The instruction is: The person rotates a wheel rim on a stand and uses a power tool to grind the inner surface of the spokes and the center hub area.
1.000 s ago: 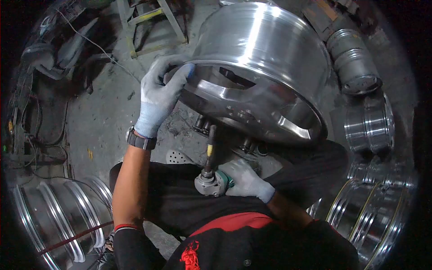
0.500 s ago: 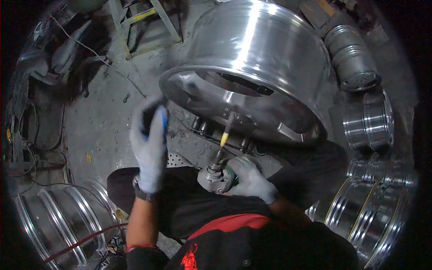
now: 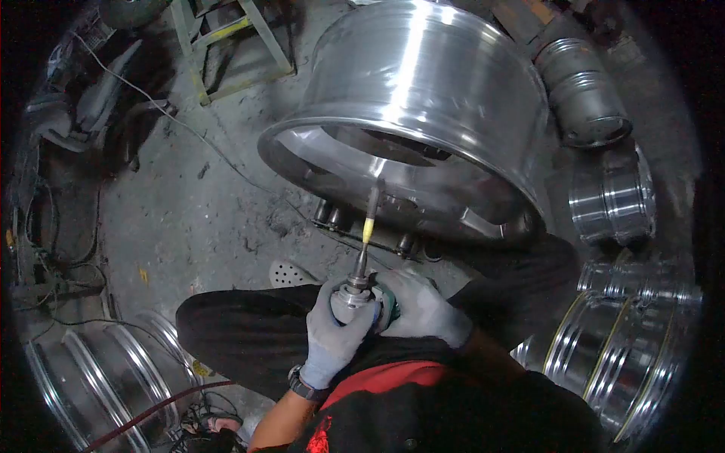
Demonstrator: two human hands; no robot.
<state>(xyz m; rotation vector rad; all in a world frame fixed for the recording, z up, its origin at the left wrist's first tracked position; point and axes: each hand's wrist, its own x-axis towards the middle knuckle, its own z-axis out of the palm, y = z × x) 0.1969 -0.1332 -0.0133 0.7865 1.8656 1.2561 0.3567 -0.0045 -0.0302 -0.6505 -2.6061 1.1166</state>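
A handheld grinder (image 3: 352, 303) with a long spindle points away from my lap. Its shaft carries a yellow band (image 3: 368, 229) and a dark tip that reaches to the open face of a large shiny metal wheel rim (image 3: 423, 83). My left hand (image 3: 337, 332), in a grey glove, is closed around the head of the grinder. My gloved right hand (image 3: 419, 308) grips the body from the other side, covering most of it. The rim lies tilted with its opening toward me, above small dark rollers (image 3: 330, 215).
More metal rims stand at the lower left (image 3: 106, 385) and lower right (image 3: 612, 355). Further rims (image 3: 613, 198) and a drum-like cylinder (image 3: 585, 94) line the right. A metal stand (image 3: 234, 53) is at the back; a cable (image 3: 192, 132) crosses the floor. A perforated shoe (image 3: 293, 274) is near my leg.
My left hand, raised and apart from the grinder before, has come down and right and taken hold of its head. My right hand has stayed on the tool. The view has shifted slightly.
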